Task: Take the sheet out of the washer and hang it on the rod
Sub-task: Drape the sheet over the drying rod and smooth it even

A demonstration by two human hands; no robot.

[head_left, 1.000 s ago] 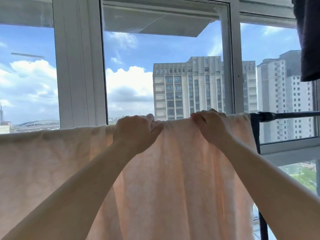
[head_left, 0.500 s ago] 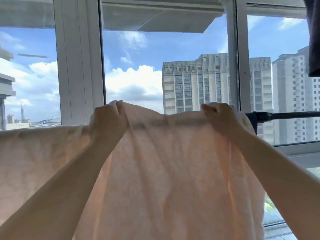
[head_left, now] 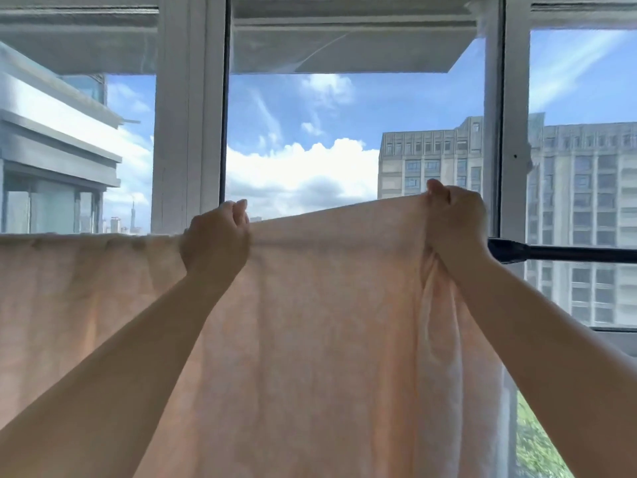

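the pale peach sheet (head_left: 310, 322) is draped over the dark rod (head_left: 565, 253) before the window (head_left: 344, 132). its top edge is pinched by the left hand (head_left: 215, 241) and clenched, raised higher, by the right hand (head_left: 455, 219), left of the bare rod end.

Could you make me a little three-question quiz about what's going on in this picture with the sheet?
1. True or false: both hands grip the sheet.
2. Which hand holds the top edge higher: A) left hand B) right hand?
3. Fill in: the bare dark rod shows on the person's ____ side.

Key: 1 true; 2 B; 3 right.
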